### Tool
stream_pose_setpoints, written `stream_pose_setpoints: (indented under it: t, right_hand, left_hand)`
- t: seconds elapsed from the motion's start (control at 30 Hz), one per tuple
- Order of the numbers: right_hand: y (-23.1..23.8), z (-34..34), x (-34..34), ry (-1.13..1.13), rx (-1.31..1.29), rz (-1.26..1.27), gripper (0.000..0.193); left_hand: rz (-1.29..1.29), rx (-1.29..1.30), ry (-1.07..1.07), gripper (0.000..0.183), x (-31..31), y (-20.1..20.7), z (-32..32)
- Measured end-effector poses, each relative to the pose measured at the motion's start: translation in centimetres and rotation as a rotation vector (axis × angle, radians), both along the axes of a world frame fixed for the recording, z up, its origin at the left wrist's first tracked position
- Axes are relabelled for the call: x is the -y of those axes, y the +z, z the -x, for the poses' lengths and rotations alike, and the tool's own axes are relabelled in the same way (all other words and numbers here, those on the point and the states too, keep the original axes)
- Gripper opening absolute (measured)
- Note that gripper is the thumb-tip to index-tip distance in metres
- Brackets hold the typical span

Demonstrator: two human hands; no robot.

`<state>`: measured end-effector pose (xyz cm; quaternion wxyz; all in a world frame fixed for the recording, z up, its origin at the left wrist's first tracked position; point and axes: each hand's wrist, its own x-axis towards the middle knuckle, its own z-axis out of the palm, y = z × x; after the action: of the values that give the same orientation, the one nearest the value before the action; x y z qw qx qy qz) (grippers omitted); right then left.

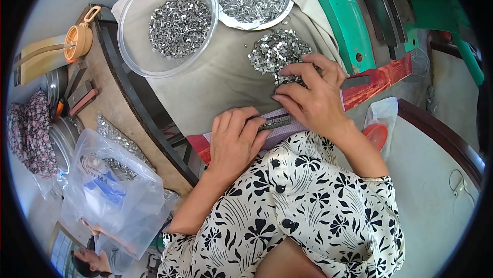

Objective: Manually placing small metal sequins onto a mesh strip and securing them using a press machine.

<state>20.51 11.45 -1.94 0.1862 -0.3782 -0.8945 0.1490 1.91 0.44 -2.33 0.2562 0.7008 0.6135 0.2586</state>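
A narrow dark rail (pixel 277 116), lined with small metal pieces, lies on a purple checked cloth (pixel 277 136) close to my body. My left hand (pixel 233 134) is closed round its left end with bent fingers. Over the right end hovers my right hand (pixel 318 95), thumb and forefinger drawn together; whatever is between the tips is too small to make out. Its other fingers reach over the near edge of a heap of small, flat, shiny metal pieces (pixel 280 52) on the grey-beige cloth (pixel 205 95).
A clear round tub (pixel 123 36) of short metal pieces stands at the far left, beside a white bowl (pixel 290 8) of slender metal pins. A green machine frame (pixel 344 21) borders the right. Plastic bags (pixel 118 190) hang lower left; another person (pixel 97 257) sits beyond.
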Motion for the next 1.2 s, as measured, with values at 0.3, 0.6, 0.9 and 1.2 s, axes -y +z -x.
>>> stream_pose_setpoints:
  t: [0.3,0.6,0.9,1.2]
  right_hand:
    - [0.5,-1.1,0.6,0.001,-0.095,0.072,0.017]
    - [-0.3,-3.2,4.0,0.021,-0.078,0.061,0.022]
    - [0.3,-2.0,1.6,-0.079,-0.027,-0.082,0.021]
    - [1.1,-0.1,-0.3,0.013,0.062,0.014,0.014]
  left_hand:
    - [-0.059,0.068,-0.031,0.03,-0.7,-0.5,-1.0]
    - [-0.111,0.077,-0.06,0.021,-1.3,-0.8,-1.9]
    - [-0.042,0.107,0.015,0.035,-0.5,-0.2,-0.9]
    - [-0.046,0.092,0.016,0.03,-0.2,-0.5,-0.6]
